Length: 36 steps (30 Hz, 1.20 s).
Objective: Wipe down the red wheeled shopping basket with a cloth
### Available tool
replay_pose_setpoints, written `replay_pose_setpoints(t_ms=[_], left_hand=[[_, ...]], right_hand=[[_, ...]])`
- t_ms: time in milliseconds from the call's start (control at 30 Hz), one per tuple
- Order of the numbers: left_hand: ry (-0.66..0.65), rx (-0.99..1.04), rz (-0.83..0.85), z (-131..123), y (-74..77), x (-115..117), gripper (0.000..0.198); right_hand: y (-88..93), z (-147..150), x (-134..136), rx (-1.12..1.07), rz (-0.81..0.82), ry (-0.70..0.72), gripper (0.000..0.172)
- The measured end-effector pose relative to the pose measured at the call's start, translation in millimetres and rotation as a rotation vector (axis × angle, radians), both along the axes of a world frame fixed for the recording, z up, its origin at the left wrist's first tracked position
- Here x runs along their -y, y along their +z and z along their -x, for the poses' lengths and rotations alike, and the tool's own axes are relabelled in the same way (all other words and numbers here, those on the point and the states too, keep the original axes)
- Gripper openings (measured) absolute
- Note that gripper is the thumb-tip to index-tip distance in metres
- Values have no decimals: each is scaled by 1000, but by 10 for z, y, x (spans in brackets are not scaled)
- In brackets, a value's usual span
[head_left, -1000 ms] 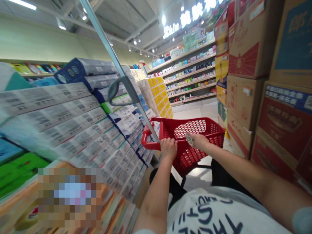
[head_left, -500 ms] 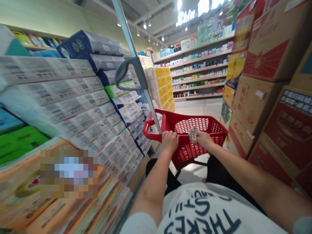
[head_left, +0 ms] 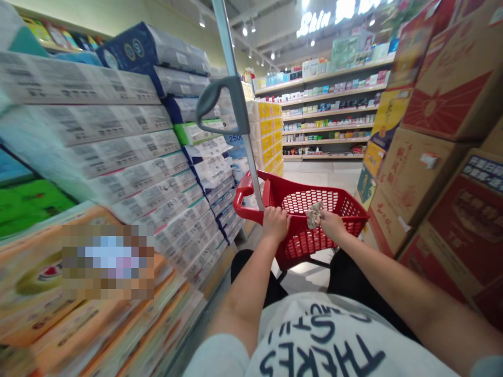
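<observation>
My left hand is closed round the near rim of a red mesh shopping cart basket in front of me. My right hand rests on the same rim a little to the right, pinching a small crumpled grey wad that looks like paper. A metal pole with a grey loop handle rises from the cart's left side. No goods show inside the basket. My white printed shirt fills the bottom of the view.
Stacks of wrapped tissue packs and orange cartons wall the aisle's left side. Tall piles of brown and red cardboard boxes stand on the right. Shelves of small products cross the far end, beyond a pale tiled floor.
The view has tilted and advanced slightly along the aisle. Both hands stay on the basket rim, and the right hand still pinches the wad.
</observation>
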<state>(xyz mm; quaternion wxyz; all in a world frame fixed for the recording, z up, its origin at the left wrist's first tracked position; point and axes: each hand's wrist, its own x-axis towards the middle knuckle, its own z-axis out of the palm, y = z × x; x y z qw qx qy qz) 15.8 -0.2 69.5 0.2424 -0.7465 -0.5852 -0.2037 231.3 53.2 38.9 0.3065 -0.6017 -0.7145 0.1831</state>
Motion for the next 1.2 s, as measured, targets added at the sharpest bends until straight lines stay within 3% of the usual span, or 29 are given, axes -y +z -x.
replay_pose_setpoints(t_ms=[167,333,500,700,933,1200], left_hand=[[-12,12,-3,8,-8,-1,29],[-11,17,1,8,-1,3,29],[-13,20,2,7,3,3,28],[-7,0,-18,8,-14,-6,29],[-5,19,4,5,-12,-1,27],[-10,2,-28,15,-32,-11,28]], right_hand=[[40,30,66,31,11,-7,29],[86,81,93,272,-40,50,30],[81,66,78,243,-13,27,30],[48,116,147,371,-90,84,31],[111,96,67,291,16,10,29],[32,124,104,378,-96,76,34]])
